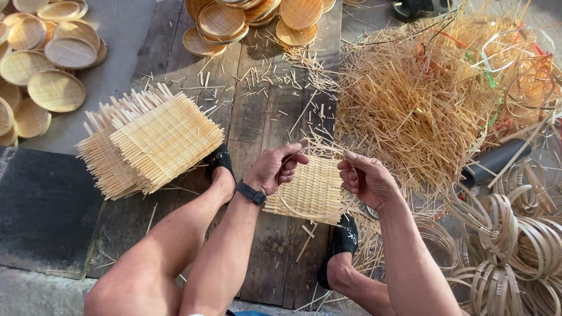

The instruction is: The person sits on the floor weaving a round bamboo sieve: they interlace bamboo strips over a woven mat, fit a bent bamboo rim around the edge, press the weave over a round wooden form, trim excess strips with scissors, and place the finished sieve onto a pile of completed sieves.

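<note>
Over a worn plank floor (257, 117) littered with offcuts, the left hand (274, 168) and right hand (366, 178) grasp a woven mat (313, 190) and hoop (287, 205), right of stacked mats (152, 143), beside loose strips (410, 99).

left hand (273, 169) curled, right hand (366, 178) pinching
</note>
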`<act>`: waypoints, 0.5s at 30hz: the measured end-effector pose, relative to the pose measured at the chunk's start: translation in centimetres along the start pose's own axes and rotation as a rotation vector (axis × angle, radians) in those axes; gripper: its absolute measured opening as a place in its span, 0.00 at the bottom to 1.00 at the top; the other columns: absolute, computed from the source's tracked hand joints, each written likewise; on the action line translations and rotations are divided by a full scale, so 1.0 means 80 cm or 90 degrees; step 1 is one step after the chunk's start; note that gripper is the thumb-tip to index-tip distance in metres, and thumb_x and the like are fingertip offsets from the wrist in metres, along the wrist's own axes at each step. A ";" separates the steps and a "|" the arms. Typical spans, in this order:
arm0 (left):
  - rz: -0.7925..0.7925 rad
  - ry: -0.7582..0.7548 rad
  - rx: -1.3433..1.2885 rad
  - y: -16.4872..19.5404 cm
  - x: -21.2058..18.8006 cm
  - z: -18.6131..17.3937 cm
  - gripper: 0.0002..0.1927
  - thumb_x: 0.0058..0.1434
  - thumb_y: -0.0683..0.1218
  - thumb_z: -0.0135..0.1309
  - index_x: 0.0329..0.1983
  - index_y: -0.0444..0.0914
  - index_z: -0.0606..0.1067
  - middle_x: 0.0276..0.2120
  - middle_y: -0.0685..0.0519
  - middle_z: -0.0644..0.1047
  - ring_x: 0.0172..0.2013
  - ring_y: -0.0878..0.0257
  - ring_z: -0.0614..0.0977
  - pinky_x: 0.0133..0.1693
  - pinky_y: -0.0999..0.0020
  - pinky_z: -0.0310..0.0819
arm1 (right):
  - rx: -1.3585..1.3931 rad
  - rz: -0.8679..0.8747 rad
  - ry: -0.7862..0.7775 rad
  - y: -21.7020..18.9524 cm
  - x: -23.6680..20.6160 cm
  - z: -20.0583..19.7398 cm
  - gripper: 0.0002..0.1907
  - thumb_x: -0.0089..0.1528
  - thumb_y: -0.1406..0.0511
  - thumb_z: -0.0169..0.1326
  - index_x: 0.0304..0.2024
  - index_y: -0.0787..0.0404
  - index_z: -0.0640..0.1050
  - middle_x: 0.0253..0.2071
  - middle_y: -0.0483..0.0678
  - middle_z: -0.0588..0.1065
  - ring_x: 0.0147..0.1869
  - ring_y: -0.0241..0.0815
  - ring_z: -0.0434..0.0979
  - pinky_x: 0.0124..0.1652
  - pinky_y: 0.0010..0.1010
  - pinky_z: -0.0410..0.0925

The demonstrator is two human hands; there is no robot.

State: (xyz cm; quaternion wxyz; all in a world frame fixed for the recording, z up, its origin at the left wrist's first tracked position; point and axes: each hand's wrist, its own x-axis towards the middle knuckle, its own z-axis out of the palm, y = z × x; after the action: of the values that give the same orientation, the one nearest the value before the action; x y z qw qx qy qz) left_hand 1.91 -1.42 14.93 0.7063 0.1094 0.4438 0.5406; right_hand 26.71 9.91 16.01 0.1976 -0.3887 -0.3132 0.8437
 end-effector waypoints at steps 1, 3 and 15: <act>-0.003 0.013 0.003 0.000 0.000 0.001 0.18 0.66 0.52 0.55 0.33 0.30 0.80 0.16 0.62 0.63 0.16 0.73 0.59 0.18 0.76 0.51 | -0.009 0.008 0.011 0.004 0.003 -0.003 0.17 0.63 0.58 0.61 0.31 0.68 0.80 0.17 0.41 0.67 0.20 0.32 0.63 0.22 0.26 0.58; -0.010 0.040 0.009 0.000 0.000 0.001 0.17 0.66 0.50 0.56 0.34 0.30 0.80 0.16 0.62 0.63 0.17 0.73 0.60 0.18 0.76 0.50 | -0.028 0.026 0.033 0.010 0.008 -0.006 0.18 0.62 0.57 0.61 0.28 0.67 0.79 0.16 0.42 0.66 0.19 0.34 0.62 0.21 0.27 0.57; 0.019 0.048 0.046 -0.027 0.022 -0.016 0.14 0.62 0.46 0.61 0.25 0.33 0.76 0.14 0.60 0.65 0.12 0.75 0.58 0.13 0.77 0.48 | -0.013 0.015 -0.096 0.057 0.034 -0.029 0.24 0.70 0.58 0.59 0.22 0.62 0.72 0.17 0.41 0.64 0.19 0.30 0.58 0.20 0.24 0.54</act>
State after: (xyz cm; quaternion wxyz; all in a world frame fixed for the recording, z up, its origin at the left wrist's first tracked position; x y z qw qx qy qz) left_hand 2.43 -1.21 11.92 0.6764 0.1210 0.4880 0.5383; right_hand 26.45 9.02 10.28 0.1594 -0.3295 -0.3310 0.8697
